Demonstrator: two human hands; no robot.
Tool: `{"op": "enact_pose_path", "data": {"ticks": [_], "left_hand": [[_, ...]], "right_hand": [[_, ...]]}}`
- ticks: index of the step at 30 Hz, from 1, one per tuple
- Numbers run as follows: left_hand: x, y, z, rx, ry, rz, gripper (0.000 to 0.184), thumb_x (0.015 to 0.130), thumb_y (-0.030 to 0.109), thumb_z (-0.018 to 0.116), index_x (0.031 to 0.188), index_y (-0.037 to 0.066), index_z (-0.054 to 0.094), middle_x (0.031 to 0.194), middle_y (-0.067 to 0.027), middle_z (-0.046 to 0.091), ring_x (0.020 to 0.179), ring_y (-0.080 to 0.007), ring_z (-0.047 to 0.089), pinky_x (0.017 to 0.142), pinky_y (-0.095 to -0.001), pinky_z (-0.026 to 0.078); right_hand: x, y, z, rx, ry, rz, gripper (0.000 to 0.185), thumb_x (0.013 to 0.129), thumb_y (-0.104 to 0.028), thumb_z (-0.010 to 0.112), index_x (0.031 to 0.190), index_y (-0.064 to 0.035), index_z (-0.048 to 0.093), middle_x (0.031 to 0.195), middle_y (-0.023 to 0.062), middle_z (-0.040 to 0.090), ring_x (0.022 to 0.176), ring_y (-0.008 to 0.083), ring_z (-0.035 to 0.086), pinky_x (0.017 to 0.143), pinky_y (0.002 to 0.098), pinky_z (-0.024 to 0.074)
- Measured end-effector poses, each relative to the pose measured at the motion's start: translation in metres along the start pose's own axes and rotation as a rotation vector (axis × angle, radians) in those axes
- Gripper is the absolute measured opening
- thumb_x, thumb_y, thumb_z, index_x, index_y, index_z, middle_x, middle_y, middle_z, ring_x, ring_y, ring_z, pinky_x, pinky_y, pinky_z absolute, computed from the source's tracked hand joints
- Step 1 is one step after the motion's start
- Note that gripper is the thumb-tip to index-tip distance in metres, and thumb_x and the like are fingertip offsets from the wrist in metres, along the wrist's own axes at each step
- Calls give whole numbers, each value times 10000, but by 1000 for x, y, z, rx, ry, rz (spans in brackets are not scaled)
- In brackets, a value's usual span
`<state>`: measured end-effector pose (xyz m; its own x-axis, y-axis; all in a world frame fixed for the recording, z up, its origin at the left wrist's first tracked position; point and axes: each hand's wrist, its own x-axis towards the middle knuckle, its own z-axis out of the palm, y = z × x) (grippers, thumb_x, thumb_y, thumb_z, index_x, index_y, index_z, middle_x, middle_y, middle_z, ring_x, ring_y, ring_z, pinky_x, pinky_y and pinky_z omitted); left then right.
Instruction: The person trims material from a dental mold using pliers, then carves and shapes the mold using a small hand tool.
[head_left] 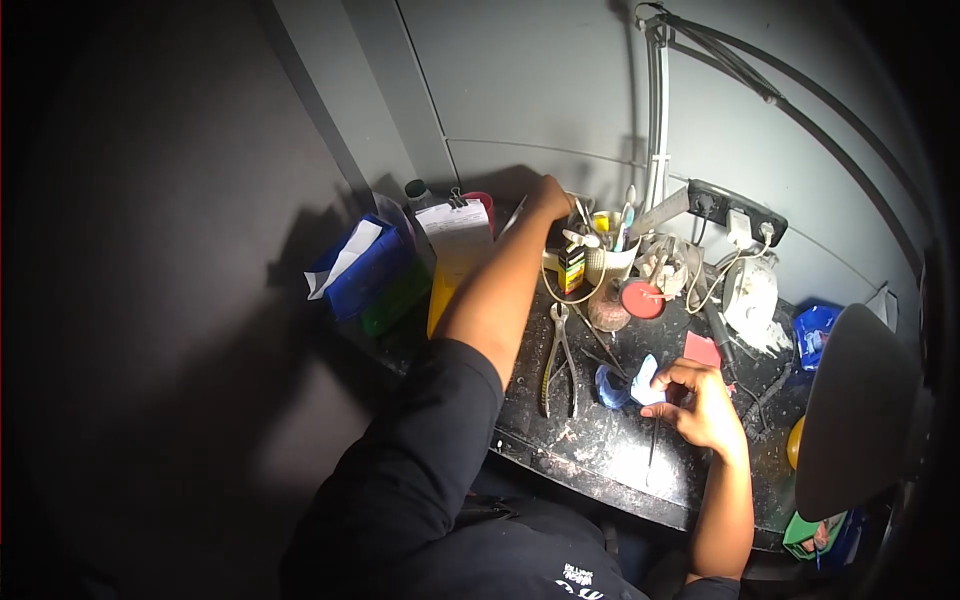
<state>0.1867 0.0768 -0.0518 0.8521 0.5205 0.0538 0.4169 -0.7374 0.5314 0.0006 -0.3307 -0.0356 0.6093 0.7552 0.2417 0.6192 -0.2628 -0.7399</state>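
Surface (600,445): black, spattered, crowded at the rear.
Lamp shade (858,415): dark, overhanging the right side.
Pliers (557,350): handles spread, left of the right hand (708,408).
Left hand (552,198): at the rear clutter; state of fingers cannot be told.
Pale-blue piece (648,382): brightly lit, partly hidden, grasped by the right fingers.

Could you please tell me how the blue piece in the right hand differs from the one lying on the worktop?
The held piece looks pale blue, while the lying piece looks darker. The right hand grips the held piece; the lying piece rests on the worktop. Both are blue.
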Motion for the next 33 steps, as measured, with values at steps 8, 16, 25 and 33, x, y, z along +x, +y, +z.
{"op": "enact_pose_path", "data": {"ticks": [8, 16, 25, 33], "left_hand": [[-19, 23, -98, 296, 155, 124, 391, 812, 198, 693, 1162, 24, 716, 1213, -241, 712, 1174, -362, 685, 983, -425, 554], [5, -43, -118, 737, -369, -468, 644, 770, 420, 874, 1338, 176, 693, 1422, -92, 642, 1236, -304, 650, 1009, -443, 535], [39, -68, -110, 739, -433, -276, 718, 760, 411, 855, 1380, 121, 642, 1491, -182, 558, 1299, -347, 586, 1042, -636, 453], [-40, 26, -207, 258, -244, 117, 573, 647, 333, 836, 1085, -24, 742, 993, -176, 733, 885, -291, 701, 733, -403, 572]], "right_hand": [[-2, -1, 2, -8, 3, 8, 356, 659, -20, 928, 913, 32, 684, 868, 87, 696, 740, 168, 642, 683, 318, 508], [-2, -3, 5, 60, -79, -44, 336, 687, -72, 920, 911, 8, 682, 838, 115, 675, 761, 241, 650, 729, 363, 526], [-1, -2, 2, 35, -98, -112, 327, 689, -65, 915, 898, 6, 674, 841, 132, 679, 784, 281, 667, 734, 385, 526], [-2, -4, 0, 32, -91, -106, 349, 664, -64, 930, 909, 4, 692, 853, 111, 685, 795, 246, 664, 756, 362, 531]]}}
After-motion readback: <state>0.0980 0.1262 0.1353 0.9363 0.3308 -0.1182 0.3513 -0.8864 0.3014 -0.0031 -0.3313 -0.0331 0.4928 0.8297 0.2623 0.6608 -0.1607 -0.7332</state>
